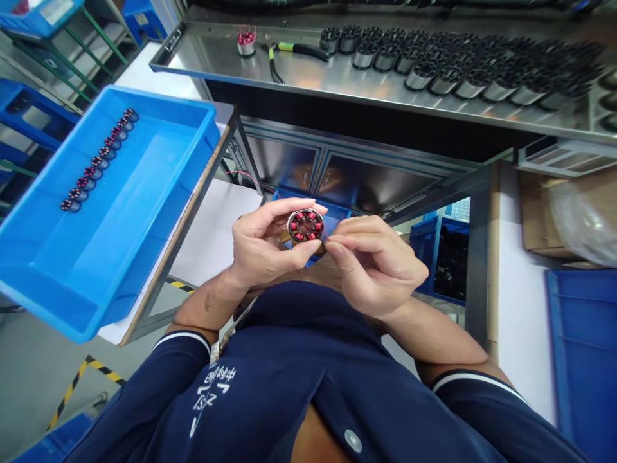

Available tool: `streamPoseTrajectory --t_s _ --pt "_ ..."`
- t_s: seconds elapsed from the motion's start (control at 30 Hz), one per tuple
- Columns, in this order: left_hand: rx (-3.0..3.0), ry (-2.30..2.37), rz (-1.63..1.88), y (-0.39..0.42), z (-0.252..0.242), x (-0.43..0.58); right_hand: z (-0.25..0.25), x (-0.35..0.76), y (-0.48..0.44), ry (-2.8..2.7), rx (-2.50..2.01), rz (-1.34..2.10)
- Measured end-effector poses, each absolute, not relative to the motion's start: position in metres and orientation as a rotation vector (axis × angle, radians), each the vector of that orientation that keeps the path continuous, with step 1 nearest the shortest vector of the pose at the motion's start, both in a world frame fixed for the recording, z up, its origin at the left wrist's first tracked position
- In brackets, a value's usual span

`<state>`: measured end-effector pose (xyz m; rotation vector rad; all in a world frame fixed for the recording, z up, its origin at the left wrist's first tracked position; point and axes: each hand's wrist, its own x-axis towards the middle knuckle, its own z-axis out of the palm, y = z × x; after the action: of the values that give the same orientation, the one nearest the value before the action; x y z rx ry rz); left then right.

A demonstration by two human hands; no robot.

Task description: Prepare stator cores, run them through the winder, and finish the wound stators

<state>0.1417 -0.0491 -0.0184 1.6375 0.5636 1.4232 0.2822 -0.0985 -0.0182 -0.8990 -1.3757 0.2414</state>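
A round motor stator (306, 225) with red wire windings faces up in front of my chest. My left hand (270, 241) grips it between thumb and fingers, around its rim. Just to the right, my right hand (378, 263) is closed in a pinch beside the stator's edge; thin reddish wire seems to run to the fingertips, though what they hold is too small to make out for certain.
On the left stands a blue tray (144, 186) with a row of wound stators (99, 161). A metal shelf (216, 58) ahead bears many dark stators (448, 77), cutters (303, 50) and one red-wound stator (246, 42). A blue bin (585, 341) sits at right.
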Motion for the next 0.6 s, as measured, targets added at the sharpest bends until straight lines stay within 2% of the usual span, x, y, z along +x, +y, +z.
streamPoseTrajectory --t_s 0.27,0.43,0.6 --pt "1.537 0.498 1.308 -0.049 -0.012 0.139 -0.014 0.302 -0.086 -1.560 -0.723 0.221" --pt "1.312 0.421 1.013 -0.050 -0.010 0.138 0.000 0.323 -0.064 -1.760 -0.651 0.467" --pt "1.223 0.380 0.943 -0.048 -0.012 0.140 0.015 0.327 -0.053 -1.928 -0.601 0.616"
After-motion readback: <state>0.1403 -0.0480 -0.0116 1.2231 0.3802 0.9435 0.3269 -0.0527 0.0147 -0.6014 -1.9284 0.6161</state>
